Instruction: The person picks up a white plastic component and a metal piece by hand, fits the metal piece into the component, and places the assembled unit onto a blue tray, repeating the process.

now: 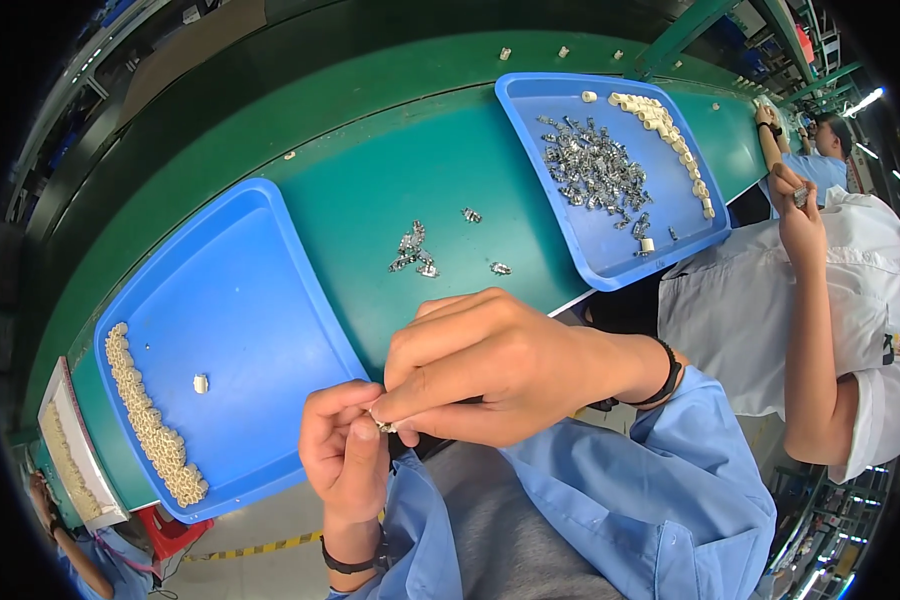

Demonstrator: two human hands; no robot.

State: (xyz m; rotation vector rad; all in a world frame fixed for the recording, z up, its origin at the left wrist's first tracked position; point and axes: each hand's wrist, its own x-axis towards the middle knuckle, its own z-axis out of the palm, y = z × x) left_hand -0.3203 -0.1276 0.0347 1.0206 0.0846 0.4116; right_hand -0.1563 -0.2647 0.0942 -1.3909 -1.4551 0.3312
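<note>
Two hands close together on a small part, in the lower middle of the frame

The small part (383,427) is in the lower middle of the frame, between the fingertips of both hands, just beside the near edge of a blue tray. It looks pale with some metallic shine, but the fingers cover most of it, so its full shape I cannot tell. The left hand (342,455) pinches it with thumb and fingers from below. The right hand (490,370) comes from the right, with its thumb and fingers closed on the same part.

Above the hands, near the centre of the frame, some loose metal pieces (410,250) lie on the green surface (350,180), a few in a cluster and two apart.

On the left of the frame stands the left blue tray (260,330). Many cream pieces (150,425) are packed along its left side, and one single cream piece (201,383) lies well apart from them.

In the upper right is the right blue tray (600,268), with a heap of metal parts (592,165) and a curved line of cream rings (678,145) along its far and right sides. At the right edge, a co-worker in a pale shirt (740,290) raises one hand.
</note>
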